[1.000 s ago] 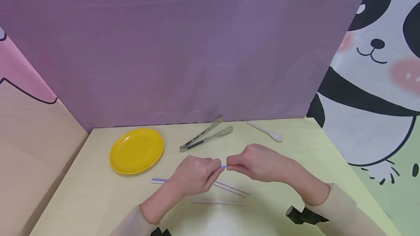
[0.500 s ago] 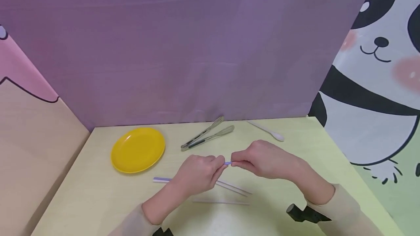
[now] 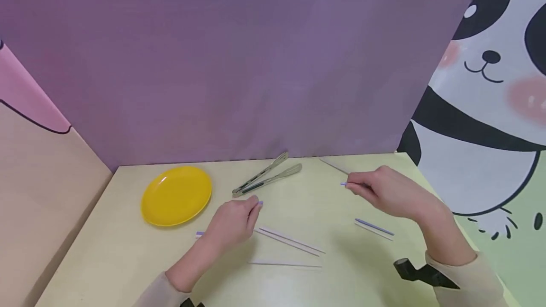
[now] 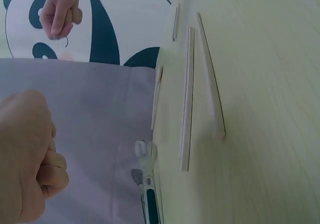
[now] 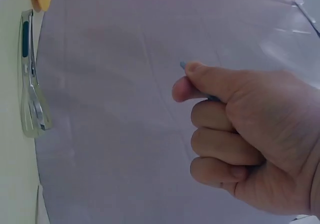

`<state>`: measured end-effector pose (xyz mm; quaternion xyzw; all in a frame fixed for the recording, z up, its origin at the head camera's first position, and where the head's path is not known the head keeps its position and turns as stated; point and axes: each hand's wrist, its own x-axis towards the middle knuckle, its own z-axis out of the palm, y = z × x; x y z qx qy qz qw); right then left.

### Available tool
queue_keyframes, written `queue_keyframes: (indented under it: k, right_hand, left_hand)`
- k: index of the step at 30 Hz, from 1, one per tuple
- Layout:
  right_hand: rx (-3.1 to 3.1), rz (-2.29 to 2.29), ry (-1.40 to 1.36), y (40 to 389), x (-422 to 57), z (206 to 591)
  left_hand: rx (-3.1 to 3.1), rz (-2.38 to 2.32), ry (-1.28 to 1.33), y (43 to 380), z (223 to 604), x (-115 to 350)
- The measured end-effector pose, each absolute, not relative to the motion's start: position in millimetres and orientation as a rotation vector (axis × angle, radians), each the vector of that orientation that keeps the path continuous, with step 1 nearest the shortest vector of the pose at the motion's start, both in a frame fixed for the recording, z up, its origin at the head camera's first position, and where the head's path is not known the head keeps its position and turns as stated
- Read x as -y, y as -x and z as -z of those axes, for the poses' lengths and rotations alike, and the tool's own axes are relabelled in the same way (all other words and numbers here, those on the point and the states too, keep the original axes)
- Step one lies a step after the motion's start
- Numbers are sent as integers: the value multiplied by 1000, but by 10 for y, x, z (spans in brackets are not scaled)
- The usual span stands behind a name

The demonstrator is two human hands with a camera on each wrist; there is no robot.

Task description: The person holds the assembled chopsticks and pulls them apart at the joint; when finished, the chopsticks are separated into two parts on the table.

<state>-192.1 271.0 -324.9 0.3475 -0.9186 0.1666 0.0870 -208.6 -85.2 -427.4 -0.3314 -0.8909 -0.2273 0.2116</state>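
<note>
My left hand [image 3: 232, 219] pinches a small purple piece [image 3: 260, 202], of which only a bit shows past the thumb. Off to the right and higher, my right hand [image 3: 390, 192] pinches another small purple piece [image 3: 343, 184] between thumb and forefinger. In the right wrist view that piece looks like a thin bluish rod [image 5: 183, 65], mostly hidden by the fingers, with the other fingers curled. I cannot tell what kind of thing the pieces are. Below the hands lie two pale chopstick-like sticks [image 3: 292, 240], their left part hidden by my left hand, and a single pale stick [image 3: 285, 264].
A yellow plate [image 3: 176, 196] stands at the table's back left. Beside it lie spread tongs [image 3: 264, 181]. A pale spoon [image 3: 332, 165] at the back is partly covered by my right hand. Two short sticks, a purple one [image 3: 374, 227] and a white one, lie at right.
My hands, which were close together with a short purple piece between them, have moved apart, the left leftward, the right rightward and up. The short sticks at right have come into view.
</note>
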Motion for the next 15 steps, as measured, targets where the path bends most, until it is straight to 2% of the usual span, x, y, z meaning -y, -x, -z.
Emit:
queue_keyframes:
  k: [4, 15]
  right_hand:
    - [2814, -545, -1057, 1992, -2749, 3293]
    - [2944, -705, -856, 1822, -3207, 3718]
  left_hand:
    - [2528, 672, 1054, 2087, 4311, 943]
    - [2624, 716, 1032, 1957, 4541, 1635]
